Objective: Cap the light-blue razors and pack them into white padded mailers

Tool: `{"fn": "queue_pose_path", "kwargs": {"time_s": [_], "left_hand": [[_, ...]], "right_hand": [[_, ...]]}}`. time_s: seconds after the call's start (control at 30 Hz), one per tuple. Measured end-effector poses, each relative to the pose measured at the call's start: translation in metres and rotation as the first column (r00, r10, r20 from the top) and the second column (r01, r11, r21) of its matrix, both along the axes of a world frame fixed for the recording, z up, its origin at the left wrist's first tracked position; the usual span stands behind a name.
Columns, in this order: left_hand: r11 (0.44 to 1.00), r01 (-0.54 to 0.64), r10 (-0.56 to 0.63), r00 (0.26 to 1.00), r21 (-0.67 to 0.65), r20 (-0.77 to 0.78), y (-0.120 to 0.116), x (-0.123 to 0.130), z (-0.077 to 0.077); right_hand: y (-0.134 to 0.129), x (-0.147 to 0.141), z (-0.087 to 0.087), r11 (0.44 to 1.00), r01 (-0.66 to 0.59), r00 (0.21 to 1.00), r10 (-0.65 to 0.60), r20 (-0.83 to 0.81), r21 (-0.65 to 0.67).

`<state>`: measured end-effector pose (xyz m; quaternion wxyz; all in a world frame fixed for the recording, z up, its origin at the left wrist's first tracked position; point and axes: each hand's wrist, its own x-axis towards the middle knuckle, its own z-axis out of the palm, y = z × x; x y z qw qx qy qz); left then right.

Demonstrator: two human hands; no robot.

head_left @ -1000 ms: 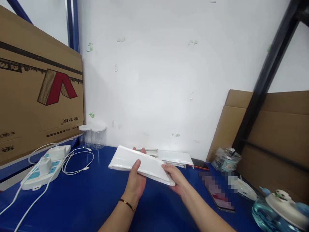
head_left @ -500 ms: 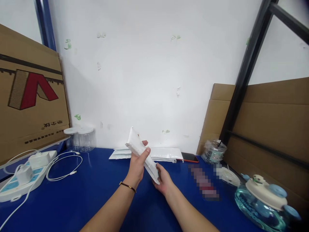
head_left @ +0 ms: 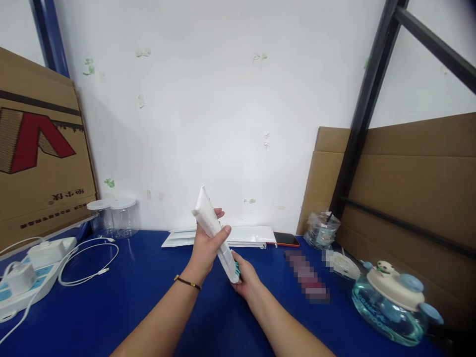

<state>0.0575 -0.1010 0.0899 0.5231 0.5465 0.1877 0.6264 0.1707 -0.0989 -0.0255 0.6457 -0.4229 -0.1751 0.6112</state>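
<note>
Here we are above the glossy blue tabletop (head_left: 141, 292), our right hand (head_left: 246, 278) with fingers curled shut round the lower end of a slim white plastic packet (head_left: 210, 221), teal marks at its edge. Our left hand (head_left: 207, 247) clasps its middle, thumb in front, fingers partly open behind; it tilts in mid-air. Right of us, a clear teal bottle (head_left: 386, 313) carries blue lettering we can't fully read. Beyond lie flat white packets (head_left: 249, 234); at left, a brown cardboard carton (head_left: 40, 191) shows a red block shape and upside-down Chinese characters.
</note>
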Motion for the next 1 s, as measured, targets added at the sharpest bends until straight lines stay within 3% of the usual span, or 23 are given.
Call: {"fn": "queue_pose_path", "kwargs": {"time_s": [0.1,0.2,0.37,0.47,0.63,0.73,0.83,1.0], "left_hand": [[0.986,0.029,-0.008,0.992,-0.161,0.129,0.011,-0.004,-0.006],[0.963,0.018,0.045,0.972,-0.268,0.229,0.019,-0.014,-0.021],[0.919,-0.054,0.175,0.943,-0.39,0.282,0.025,-0.032,-0.058],[0.918,-0.099,0.21,0.943,-0.385,0.259,0.026,-0.037,-0.068],[0.971,-0.117,0.151,0.976,-0.208,0.157,0.025,-0.04,-0.055],[0.992,-0.101,0.1,0.995,-0.076,-0.014,0.024,-0.04,-0.042],[0.999,-0.03,0.026,0.991,-0.027,-0.133,0.024,-0.038,-0.031],[0.999,-0.026,0.034,0.986,0.046,-0.165,0.027,-0.033,-0.021]], "right_hand": [[0.002,0.01,-0.002,0.995,0.095,0.968,-0.095,0.231,0.012],[0.004,0.03,-0.002,0.978,0.197,0.858,-0.203,0.473,0.062],[0.004,0.067,-0.006,0.936,0.322,0.493,-0.297,0.818,0.146],[0.005,0.074,-0.009,0.926,0.331,0.262,-0.273,0.926,0.179],[0.004,0.061,-0.014,0.944,0.279,0.007,-0.183,0.983,0.174],[0.003,0.051,-0.016,0.958,0.236,-0.101,-0.14,0.985,0.161],[0.003,0.047,-0.018,0.97,0.192,-0.179,-0.113,0.977,0.148],[0.002,0.048,-0.019,0.976,0.169,-0.239,-0.093,0.966,0.136]]}}
